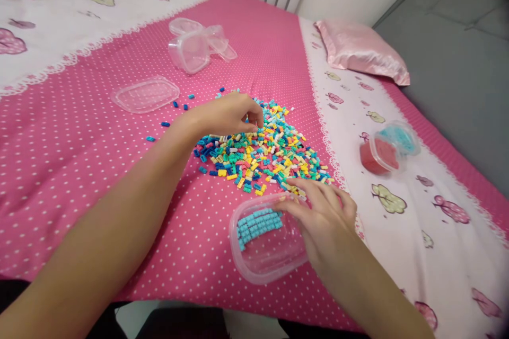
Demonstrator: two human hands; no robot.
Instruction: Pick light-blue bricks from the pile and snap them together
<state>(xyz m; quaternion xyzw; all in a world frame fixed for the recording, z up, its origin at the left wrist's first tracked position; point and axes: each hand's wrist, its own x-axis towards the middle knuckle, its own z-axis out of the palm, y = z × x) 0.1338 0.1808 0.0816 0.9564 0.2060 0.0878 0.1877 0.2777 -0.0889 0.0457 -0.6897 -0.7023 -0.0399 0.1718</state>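
There are two hands, one left hand (238, 114) and one right hand (326, 209); one heap of small bricks (254, 159), too many to count; one clear tub (254, 274) with light-blue bricks (258, 224) inside; two filled tubs, one red (371, 159), one blue (401, 139); one lone clear lid (147, 94); several overlapping clear containers (194, 53), number unclear; one pillow (361, 53); one bed (254, 26).

No lettering, brand, number or sign can be read: not on the container (258, 263) at the right fingers (314, 194), the bricks (274, 156) beneath the left fingers (253, 110), or the red-filled tub (377, 156) to the right of both.
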